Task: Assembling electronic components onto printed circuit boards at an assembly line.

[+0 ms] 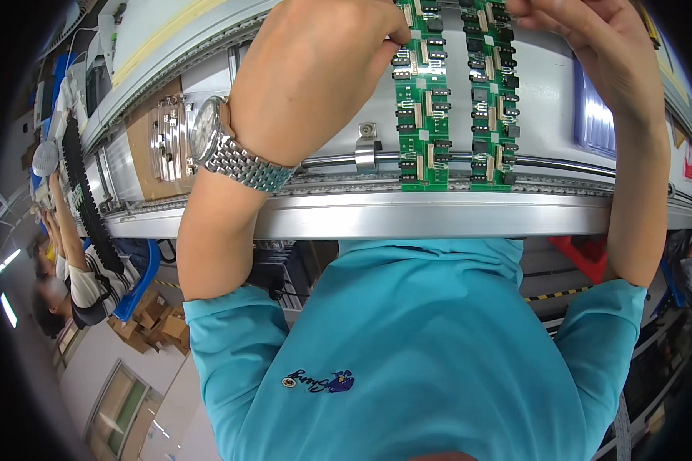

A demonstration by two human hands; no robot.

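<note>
Two long green circuit boards lie side by side across the rails, each carrying rows of black and cream connectors: a left circuit board [423,115] and a right circuit board [494,115]. My left hand [327,50], with a metal watch [207,134] on its wrist, is curled at the upper left edge of the left board. Its fingertips are mostly hidden behind the hand. My right hand [596,42] is right of the right board's far end, fingers bent together near the top edge of the picture. What either hand grips cannot be made out.
A metal rail [438,215] runs along the near side, with a thin rod behind it. Clear plastic trays [173,142] sit left, and another clear plastic piece [592,115] lies beneath my right forearm. Another person [84,284] works at far left. A red bin [580,257] is below the rail.
</note>
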